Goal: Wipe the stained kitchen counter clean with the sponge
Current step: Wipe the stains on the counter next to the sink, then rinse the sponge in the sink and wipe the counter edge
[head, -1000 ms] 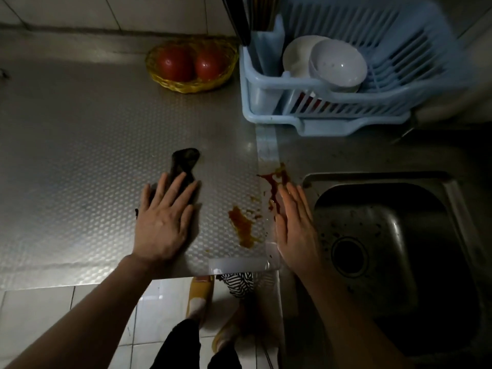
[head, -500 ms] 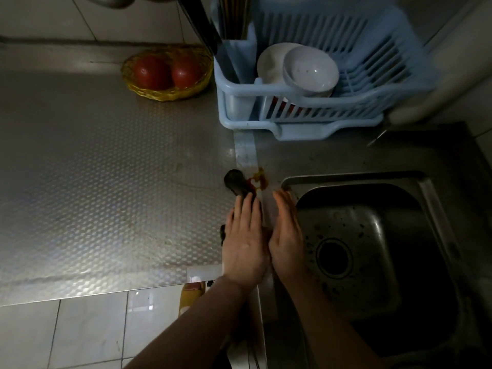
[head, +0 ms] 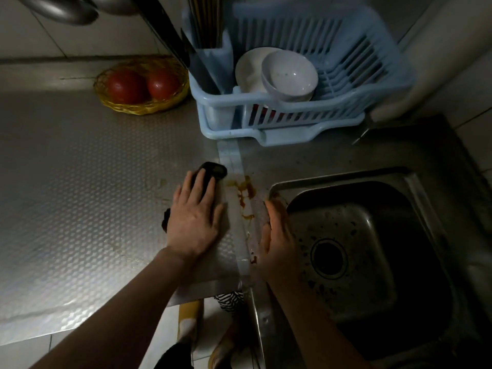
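head view: left hand [head: 193, 222], grip flat, presses dark sponge [head: 213, 169] on dimpled steel counter [head: 80, 182]; right hand [head: 278, 237] open.

Dim light, tiled wall [head: 40, 41], tiled floor [head: 18, 359]

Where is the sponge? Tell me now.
In the head view, the sponge lies on the counter under the left hand, just left of the stain.

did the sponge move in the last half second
Yes. The sponge under the left hand slid left, away from the sink rim and off the stain.
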